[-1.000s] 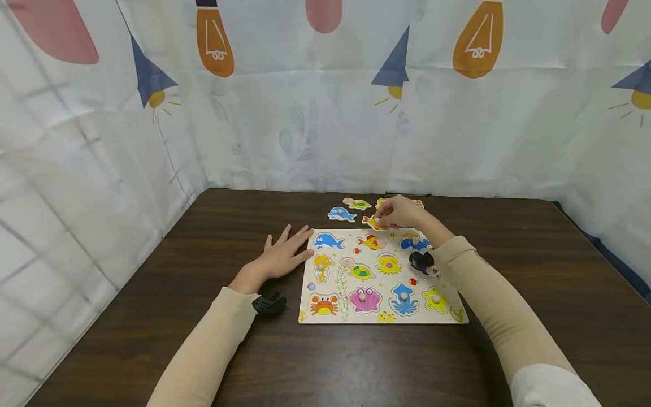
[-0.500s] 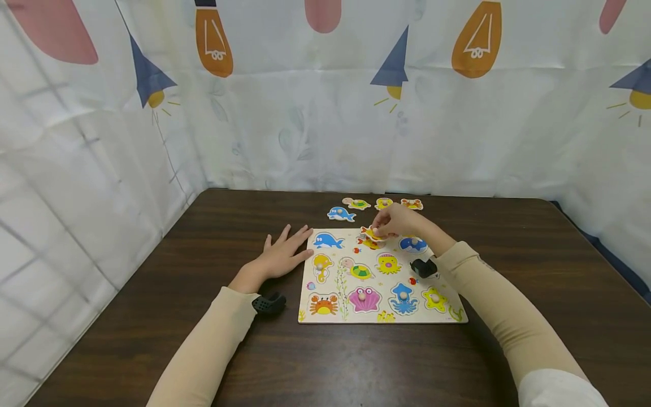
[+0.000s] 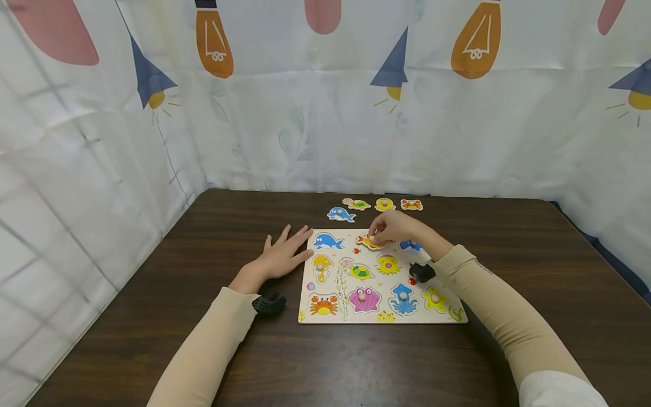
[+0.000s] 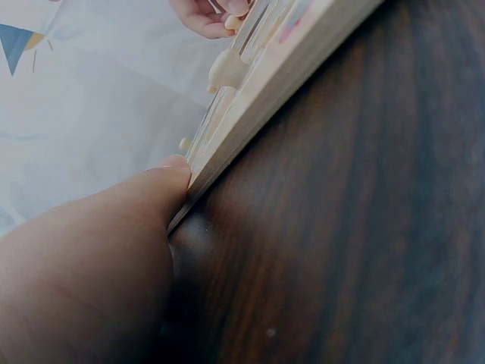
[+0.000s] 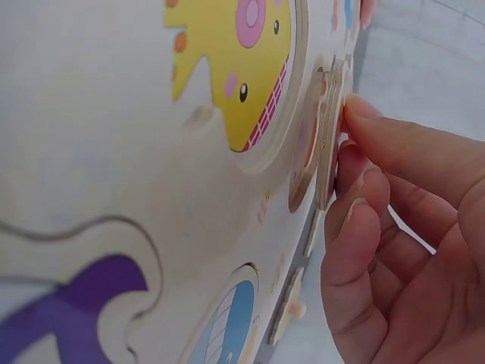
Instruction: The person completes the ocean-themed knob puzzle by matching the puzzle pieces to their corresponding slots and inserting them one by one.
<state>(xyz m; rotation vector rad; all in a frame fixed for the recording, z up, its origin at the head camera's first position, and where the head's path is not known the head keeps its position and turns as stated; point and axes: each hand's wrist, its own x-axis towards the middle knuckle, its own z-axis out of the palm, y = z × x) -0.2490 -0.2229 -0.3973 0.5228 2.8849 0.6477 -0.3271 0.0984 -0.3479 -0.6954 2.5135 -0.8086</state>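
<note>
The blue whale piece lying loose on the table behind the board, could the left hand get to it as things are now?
Probably yes. The left hand lies flat beside the puzzle board, holding nothing, and bare table separates it from the blue whale piece. The right hand works further right, out of the way.

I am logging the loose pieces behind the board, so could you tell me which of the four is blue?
The dolphin piece, leftmost of the four on the table and slightly nearer the puzzle board; the other three are green, yellow and orange.
</note>
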